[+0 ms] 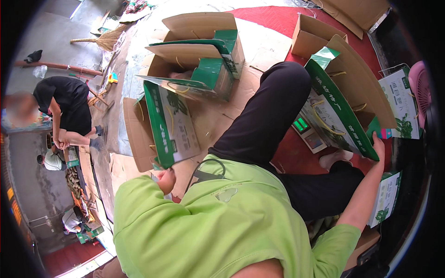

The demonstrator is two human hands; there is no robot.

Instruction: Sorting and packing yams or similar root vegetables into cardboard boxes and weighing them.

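Observation:
My left hand [166, 180] is closed at the near corner of an open green-and-white gift box [176, 125] with yellow cord handles; its fingertips are partly hidden. On the other side, my right hand [378, 147] grips the near corner of a second open box [327, 123], its brown flap standing up. That box is beside a digital scale [315, 141] with a green lit display; whether it rests on the scale cannot be told. My bent leg in black trousers lies between the two boxes.
More open boxes [222, 83] stand ahead on flattened cardboard [259, 41]. A plain carton [315, 34] sits on red flooring. Printed boxes [401, 104] and a pink fan [419, 88] are at right. At far left a person in black [69, 104] bends over; others sit farther off.

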